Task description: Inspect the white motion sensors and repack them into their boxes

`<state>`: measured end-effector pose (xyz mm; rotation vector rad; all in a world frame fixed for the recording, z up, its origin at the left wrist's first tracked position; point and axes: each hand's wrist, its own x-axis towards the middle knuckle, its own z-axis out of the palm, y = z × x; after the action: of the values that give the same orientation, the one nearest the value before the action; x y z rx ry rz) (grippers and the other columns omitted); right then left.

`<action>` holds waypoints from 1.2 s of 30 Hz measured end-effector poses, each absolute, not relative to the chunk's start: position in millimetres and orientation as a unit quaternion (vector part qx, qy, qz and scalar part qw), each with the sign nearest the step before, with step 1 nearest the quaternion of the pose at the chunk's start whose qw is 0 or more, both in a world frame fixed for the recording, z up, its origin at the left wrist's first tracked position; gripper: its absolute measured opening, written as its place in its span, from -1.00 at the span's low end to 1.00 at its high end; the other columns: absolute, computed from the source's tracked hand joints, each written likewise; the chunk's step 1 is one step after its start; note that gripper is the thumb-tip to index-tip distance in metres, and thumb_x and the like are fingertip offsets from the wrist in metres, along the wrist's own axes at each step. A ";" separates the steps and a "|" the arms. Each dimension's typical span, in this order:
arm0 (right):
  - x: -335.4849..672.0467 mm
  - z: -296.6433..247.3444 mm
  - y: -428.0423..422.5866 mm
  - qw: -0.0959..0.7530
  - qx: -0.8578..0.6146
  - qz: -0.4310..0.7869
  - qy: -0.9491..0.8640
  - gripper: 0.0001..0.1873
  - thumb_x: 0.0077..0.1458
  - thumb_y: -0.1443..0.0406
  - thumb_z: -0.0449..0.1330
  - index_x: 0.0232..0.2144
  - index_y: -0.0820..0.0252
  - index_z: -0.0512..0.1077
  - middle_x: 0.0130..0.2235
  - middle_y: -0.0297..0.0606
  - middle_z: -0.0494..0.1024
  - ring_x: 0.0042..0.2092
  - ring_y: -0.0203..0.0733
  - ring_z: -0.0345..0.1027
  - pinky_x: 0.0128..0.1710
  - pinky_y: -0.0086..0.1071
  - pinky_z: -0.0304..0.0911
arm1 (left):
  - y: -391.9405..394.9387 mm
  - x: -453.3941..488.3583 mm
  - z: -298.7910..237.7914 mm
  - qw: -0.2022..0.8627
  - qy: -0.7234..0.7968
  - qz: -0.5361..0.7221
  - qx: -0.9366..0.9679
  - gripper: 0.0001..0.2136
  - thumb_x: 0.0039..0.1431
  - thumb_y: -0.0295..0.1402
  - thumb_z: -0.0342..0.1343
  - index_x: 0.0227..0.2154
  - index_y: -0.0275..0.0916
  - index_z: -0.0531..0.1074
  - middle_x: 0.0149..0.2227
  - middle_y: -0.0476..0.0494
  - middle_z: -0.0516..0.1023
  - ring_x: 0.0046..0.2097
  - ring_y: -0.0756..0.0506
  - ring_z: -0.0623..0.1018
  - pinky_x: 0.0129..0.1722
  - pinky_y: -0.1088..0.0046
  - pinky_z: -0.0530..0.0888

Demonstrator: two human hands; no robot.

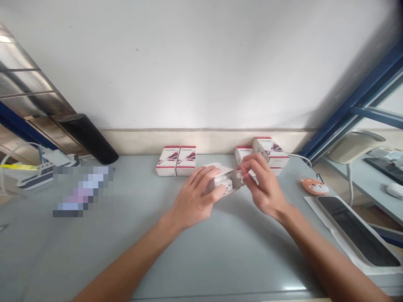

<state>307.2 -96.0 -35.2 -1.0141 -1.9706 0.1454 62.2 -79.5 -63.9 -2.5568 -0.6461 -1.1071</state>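
Both my hands meet over the middle of the grey table. My left hand is curled round a clear plastic tray that holds small white parts. My right hand pinches the right end of the same tray with its fingertips. A white card flap sticks up behind the tray.
Two red-and-white boxes stand by the wall at the back, two more boxes stand behind my right hand. An orange fox-shaped item and a dark tablet lie at the right. A black cylinder and a power strip are at the left.
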 end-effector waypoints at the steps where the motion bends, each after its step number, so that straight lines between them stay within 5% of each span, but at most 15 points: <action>1: 308.0 -33.8 -96.6 0.463 -0.399 0.060 -0.789 -0.89 0.39 0.36 0.04 -0.20 0.06 0.32 -0.09 -0.14 0.43 -0.10 -0.01 0.39 -0.11 -0.12 0.32 | -79.2 62.0 -64.5 0.140 -0.223 -0.383 -0.885 -0.52 0.20 -0.70 0.09 0.06 -0.04 0.24 0.20 -0.30 0.47 0.33 -0.26 0.47 0.20 -0.05 0.52; 5: 302.2 -33.8 -102.9 0.492 -0.338 0.007 -0.802 -0.88 0.37 0.39 0.03 -0.18 0.04 0.30 -0.10 -0.14 0.49 -0.10 0.01 0.39 -0.06 -0.06 0.29 | -78.0 62.0 -67.8 0.149 -0.235 -0.391 -0.877 -0.55 0.21 -0.66 0.15 0.05 -0.07 0.25 0.19 -0.34 0.46 0.30 -0.28 0.48 0.20 -0.04 0.52; 11: 275.2 -44.6 -113.9 0.418 -0.363 0.002 -0.833 -0.78 0.35 0.48 -0.01 -0.14 0.01 0.23 0.00 -0.20 0.62 0.11 0.03 0.41 0.10 -0.02 0.18 | -76.5 64.0 -66.9 0.162 -0.261 -0.404 -0.862 -0.62 0.23 -0.61 0.18 0.00 -0.07 0.28 0.16 -0.30 0.50 0.23 -0.26 0.55 0.18 0.01 0.55; 25: 277.0 -36.8 -117.2 0.366 -0.369 0.000 -0.854 -0.92 0.45 0.35 -0.06 -0.11 0.08 0.21 -0.11 -0.20 0.46 -0.07 -0.02 0.25 0.03 -0.05 0.08 | -75.6 61.9 -73.3 0.171 -0.245 -0.391 -0.871 -0.59 0.19 -0.64 0.16 0.01 -0.08 0.35 0.18 -0.31 0.50 0.25 -0.27 0.54 0.18 -0.01 0.56; 31: 276.9 -43.1 -113.8 0.409 -0.335 -0.029 -0.848 -0.94 0.50 0.33 -0.04 -0.07 0.07 0.21 -0.14 -0.23 0.47 -0.08 -0.05 0.35 0.06 -0.06 0.11 | -76.7 62.5 -69.3 0.171 -0.241 -0.383 -0.875 -0.64 0.19 -0.66 0.16 -0.06 -0.12 0.35 0.19 -0.33 0.49 0.26 -0.26 0.53 0.20 0.02 0.54; 36: 285.2 -45.4 -105.1 0.536 -0.332 -0.143 -0.763 -0.87 0.53 0.18 -0.04 -0.05 0.05 0.24 -0.16 -0.17 0.43 -0.12 -0.04 0.37 -0.09 -0.14 0.21 | -76.6 62.7 -64.4 0.152 -0.261 -0.391 -0.869 -0.66 0.21 -0.62 0.22 -0.07 -0.12 0.33 0.15 -0.31 0.49 0.22 -0.26 0.54 0.16 0.01 0.55</action>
<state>285.2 -105.1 -45.4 -0.7894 -1.8168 -0.3405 62.7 -76.6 -64.4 -2.4948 -0.7500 -1.1217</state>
